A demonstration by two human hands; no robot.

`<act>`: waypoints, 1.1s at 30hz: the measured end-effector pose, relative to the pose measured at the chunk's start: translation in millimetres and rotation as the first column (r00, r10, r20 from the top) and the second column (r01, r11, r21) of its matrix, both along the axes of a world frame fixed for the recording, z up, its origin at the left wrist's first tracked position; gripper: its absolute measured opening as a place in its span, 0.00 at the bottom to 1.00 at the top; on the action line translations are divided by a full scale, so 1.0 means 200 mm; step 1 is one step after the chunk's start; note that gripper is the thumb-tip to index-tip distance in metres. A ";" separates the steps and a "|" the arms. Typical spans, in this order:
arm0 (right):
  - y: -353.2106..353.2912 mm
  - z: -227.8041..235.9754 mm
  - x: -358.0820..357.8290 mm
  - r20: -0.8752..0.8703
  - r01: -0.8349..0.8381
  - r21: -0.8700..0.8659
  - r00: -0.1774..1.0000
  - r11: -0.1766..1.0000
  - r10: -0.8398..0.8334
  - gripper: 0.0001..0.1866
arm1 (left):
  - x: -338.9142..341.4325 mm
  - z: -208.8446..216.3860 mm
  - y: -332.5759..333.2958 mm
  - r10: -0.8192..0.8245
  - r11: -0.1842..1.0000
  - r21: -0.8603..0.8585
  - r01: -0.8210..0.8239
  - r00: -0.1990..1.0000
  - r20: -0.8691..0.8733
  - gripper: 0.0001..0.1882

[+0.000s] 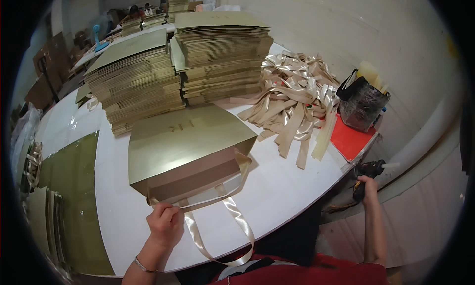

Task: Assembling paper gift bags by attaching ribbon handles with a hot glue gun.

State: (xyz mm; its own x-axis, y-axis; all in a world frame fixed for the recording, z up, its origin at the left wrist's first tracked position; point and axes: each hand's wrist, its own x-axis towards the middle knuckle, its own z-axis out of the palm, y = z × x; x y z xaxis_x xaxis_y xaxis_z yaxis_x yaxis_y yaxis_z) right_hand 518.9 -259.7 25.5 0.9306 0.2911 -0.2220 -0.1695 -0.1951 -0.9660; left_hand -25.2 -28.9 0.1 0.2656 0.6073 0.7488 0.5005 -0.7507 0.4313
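A gold paper bag (193,136) lies on its side on the white table, its open mouth toward me. A cream satin ribbon handle (241,220) loops out from the mouth toward the table's near edge. My left hand (166,224) is closed at the left corner of the mouth, pinching the bag's rim; its fingertips are partly hidden. Off the table's right edge, my right hand (369,187) grips a black glue gun (371,168) by its handle. A pale glue stick (391,165) sticks out of the gun.
Tall stacks of flat gold bags (222,62) stand behind the bag. A heap of cut satin ribbons (297,99) lies at right, near a black holder (363,104) of glue sticks and a red sheet (350,139). Folded bags (47,220) sit far left. A wall borders the right.
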 end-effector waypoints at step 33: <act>1.15 -0.01 -1.43 0.052 -0.386 -0.910 -0.463 -0.149 0.885 0.21 | -0.13 0.04 0.06 -0.157 0.889 -0.454 -0.057 0.894 -0.419 0.21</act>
State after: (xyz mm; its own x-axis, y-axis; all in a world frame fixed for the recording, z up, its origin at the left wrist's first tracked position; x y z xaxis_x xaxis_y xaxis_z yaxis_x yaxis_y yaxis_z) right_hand 232.9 -30.6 22.6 -0.3665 0.8780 -0.3078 0.9244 0.3061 -0.2274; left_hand -51.9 -16.5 8.8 0.5355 0.8202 0.2013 0.6815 -0.5604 0.4706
